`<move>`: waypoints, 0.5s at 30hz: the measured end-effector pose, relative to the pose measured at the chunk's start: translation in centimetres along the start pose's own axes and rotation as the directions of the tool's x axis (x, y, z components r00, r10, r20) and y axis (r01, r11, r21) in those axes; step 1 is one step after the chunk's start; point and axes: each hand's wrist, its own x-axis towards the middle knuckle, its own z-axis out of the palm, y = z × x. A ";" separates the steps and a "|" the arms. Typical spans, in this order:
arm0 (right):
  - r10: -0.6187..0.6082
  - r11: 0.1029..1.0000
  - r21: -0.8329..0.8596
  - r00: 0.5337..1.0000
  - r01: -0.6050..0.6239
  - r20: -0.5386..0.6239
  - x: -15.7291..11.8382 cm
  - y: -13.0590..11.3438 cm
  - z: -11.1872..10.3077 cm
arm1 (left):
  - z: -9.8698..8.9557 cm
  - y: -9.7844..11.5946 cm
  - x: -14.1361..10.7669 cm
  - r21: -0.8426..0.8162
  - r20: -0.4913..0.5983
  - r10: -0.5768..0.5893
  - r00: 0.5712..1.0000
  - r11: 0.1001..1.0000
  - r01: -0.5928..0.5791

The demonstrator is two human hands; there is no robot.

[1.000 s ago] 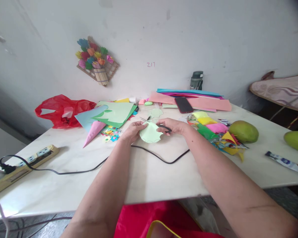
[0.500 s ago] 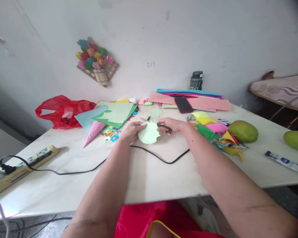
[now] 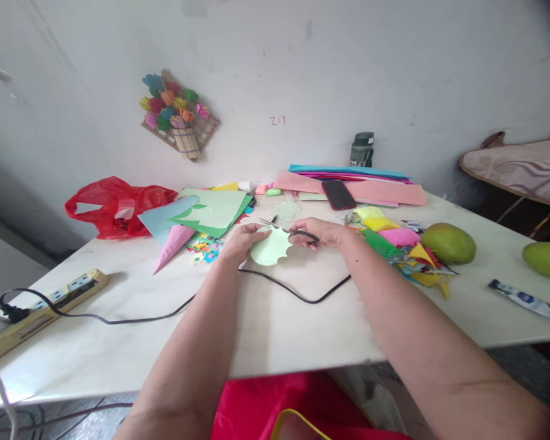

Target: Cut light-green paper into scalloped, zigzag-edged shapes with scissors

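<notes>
Nearest is red cloth (image 3: 252,406) with yellow trim, below the front edge of the white table (image 3: 302,336). A black power cord (image 3: 307,301) crosses the tabletop to a power strip (image 3: 36,318) on the left. Just beyond the cord, the left hand (image 3: 244,241) pinches a pale green paper disc (image 3: 269,247) at its left edge, thumb on top. The disc is between the two hands, its right edge cut in scallops. The right hand's (image 3: 318,232) fingers are curled round the black handles of a pair of scissors (image 3: 306,234), whose blades point left at the disc's far edge. A pink paper cone (image 3: 174,245) lies to the left, a green mango (image 3: 449,243) to the right. Past the hands lies another pale green scalloped paper (image 3: 286,209). Farther back, a smartphone (image 3: 339,194) rests on pink paper (image 3: 385,194); behind that stands a dark bottle (image 3: 362,150) near the wall.
</notes>
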 end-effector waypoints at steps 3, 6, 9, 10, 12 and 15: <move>-0.004 0.998 -0.058 1.000 0.003 -0.009 -0.3 -0.2 0.3 | 0.0 -0.2 0.1 -0.013 0.027 0.006 1.000 1.000 -0.006; -0.003 0.988 -0.157 1.000 -0.001 -0.025 -0.8 -0.7 0.7 | 0.1 -0.4 0.2 -0.039 0.061 0.007 0.998 0.999 -0.005; -0.020 0.981 -0.195 1.000 0.020 -0.002 -1.2 -1.2 0.9 | 0.1 -0.5 0.2 -0.067 0.093 0.004 0.996 0.998 0.002; -0.025 0.980 -0.196 1.000 0.025 0.003 -1.3 -1.3 1.0 | 0.1 -0.6 0.3 -0.074 0.097 0.003 0.995 0.997 0.004; -0.030 0.981 -0.189 1.000 0.031 0.006 -1.3 -1.3 1.0 | 0.1 -0.6 0.3 -0.087 0.096 0.005 0.995 0.996 0.003; -0.031 0.984 -0.174 0.999 0.034 0.023 -1.1 -1.2 1.0 | 0.1 -0.7 0.4 -0.088 0.096 0.005 0.995 0.996 0.004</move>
